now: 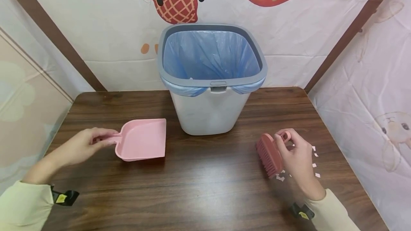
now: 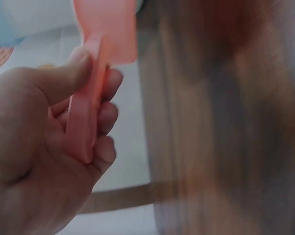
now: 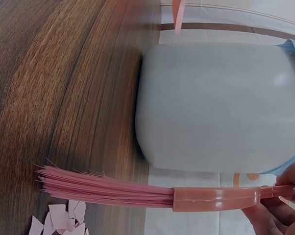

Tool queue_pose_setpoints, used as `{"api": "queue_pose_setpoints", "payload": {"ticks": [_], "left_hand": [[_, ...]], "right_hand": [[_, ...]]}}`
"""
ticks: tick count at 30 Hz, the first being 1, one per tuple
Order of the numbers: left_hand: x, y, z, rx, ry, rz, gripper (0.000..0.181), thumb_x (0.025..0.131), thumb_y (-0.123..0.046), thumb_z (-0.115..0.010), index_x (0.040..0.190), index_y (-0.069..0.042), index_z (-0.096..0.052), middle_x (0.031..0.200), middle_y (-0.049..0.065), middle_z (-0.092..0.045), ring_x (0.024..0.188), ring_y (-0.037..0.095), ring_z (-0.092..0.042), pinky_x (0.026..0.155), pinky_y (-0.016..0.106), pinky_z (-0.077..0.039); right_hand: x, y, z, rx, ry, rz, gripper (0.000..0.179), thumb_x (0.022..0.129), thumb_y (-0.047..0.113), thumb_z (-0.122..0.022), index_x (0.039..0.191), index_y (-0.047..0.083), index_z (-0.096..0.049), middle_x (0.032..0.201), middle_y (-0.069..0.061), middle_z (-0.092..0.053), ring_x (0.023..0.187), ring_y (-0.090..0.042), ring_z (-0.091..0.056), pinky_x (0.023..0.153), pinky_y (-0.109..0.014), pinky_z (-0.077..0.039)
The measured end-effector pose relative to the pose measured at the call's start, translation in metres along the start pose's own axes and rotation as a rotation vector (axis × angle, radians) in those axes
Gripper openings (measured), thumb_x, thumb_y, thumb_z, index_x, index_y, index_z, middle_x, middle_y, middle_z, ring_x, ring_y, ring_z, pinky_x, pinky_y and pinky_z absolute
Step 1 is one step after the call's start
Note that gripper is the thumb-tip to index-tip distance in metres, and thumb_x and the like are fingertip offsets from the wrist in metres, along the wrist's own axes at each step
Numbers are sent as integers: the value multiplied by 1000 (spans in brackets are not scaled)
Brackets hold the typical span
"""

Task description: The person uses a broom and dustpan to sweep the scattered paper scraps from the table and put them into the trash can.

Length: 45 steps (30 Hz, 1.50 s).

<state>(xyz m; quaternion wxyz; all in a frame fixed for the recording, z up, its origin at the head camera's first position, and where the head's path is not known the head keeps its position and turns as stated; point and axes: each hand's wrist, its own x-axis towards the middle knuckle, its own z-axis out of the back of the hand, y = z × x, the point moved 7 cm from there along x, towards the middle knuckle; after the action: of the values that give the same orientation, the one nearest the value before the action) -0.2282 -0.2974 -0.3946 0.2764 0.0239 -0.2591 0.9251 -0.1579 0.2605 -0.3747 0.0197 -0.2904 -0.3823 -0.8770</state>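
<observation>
My left hand (image 1: 85, 145) grips the handle of a pink dustpan (image 1: 144, 139) at the table's left side. The left wrist view shows the thumb and fingers curled round that handle (image 2: 86, 112); the pan seems raised off the tabletop. On the right, my right hand (image 1: 297, 156) pinches the looped handle of a small pink hand brush (image 1: 271, 155). Its bristles (image 3: 103, 188) point down toward the table. Beside the bristle tips lie pink paper scraps (image 3: 64, 220). More scraps (image 1: 317, 175) are scattered around and partly hidden behind the right hand.
A grey-white trash bin (image 1: 208, 111) with a blue liner bag (image 1: 212, 54) stands at the back middle of the brown wooden table (image 1: 192, 195). Printed cloth (image 1: 289, 63) hangs behind the table and on both sides.
</observation>
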Motion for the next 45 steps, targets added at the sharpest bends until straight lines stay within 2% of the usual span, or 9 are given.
{"api": "queue_pose_setpoints", "payload": {"ticks": [5, 14, 22, 29, 35, 45], "left_hand": [[-6, -10, -16, -24, -43, 6, 26, 87, 2, -76, 113, 2, -73, 98, 7, -73, 73, -1, -48, 59, 20, -43], [-12, -27, -38, -27, -74, -38, 32, 81, 6, -79, 112, -2, -74, 94, -1, -71, 75, -2, -46, 59, 22, -43], [-14, -43, -57, -34, -80, -80, 33, 79, 5, -81, 110, -5, -75, 98, -1, -74, 83, 0, -53, 64, 24, -46], [-12, -61, -70, -70, -76, -96, 33, 79, 1, -82, 110, -7, -75, 96, -4, -73, 82, 2, -52, 64, 23, -45], [-9, -74, -78, -64, -78, -119, 32, 80, 0, -82, 111, -7, -75, 98, -5, -73, 88, 7, -59, 72, 27, -50], [-5, -90, -96, -34, -45, -120, 30, 83, -6, -81, 113, -9, -75, 100, -7, -72, 92, 10, -61, 79, 33, -54]], "right_hand": [[-1, -1, 0, -3, -3, -1, 6, 91, -2, -72, 91, 3, -69, 78, -5, -68, 74, 7, -59, 58, -7, -49], [-1, -1, 0, -3, -12, 6, 6, 91, -2, -72, 90, 3, -69, 78, -5, -68, 74, 12, -59, 58, -7, -49], [-1, -1, 0, -2, -9, 1, 6, 92, -1, -72, 90, 3, -69, 78, -4, -68, 75, 12, -59, 57, -8, -49], [-1, -1, 1, 0, -5, -4, 5, 92, -1, -72, 91, 3, -69, 80, -5, -69, 77, 10, -59, 57, -7, -49], [0, 0, 1, 7, -2, -5, 7, 91, -2, -73, 92, 3, -69, 81, -6, -69, 76, 6, -59, 58, -7, -49], [1, 0, 0, 21, 4, -10, 6, 92, -1, -73, 93, 4, -69, 80, -5, -68, 75, 4, -59, 58, -7, -49]]}}
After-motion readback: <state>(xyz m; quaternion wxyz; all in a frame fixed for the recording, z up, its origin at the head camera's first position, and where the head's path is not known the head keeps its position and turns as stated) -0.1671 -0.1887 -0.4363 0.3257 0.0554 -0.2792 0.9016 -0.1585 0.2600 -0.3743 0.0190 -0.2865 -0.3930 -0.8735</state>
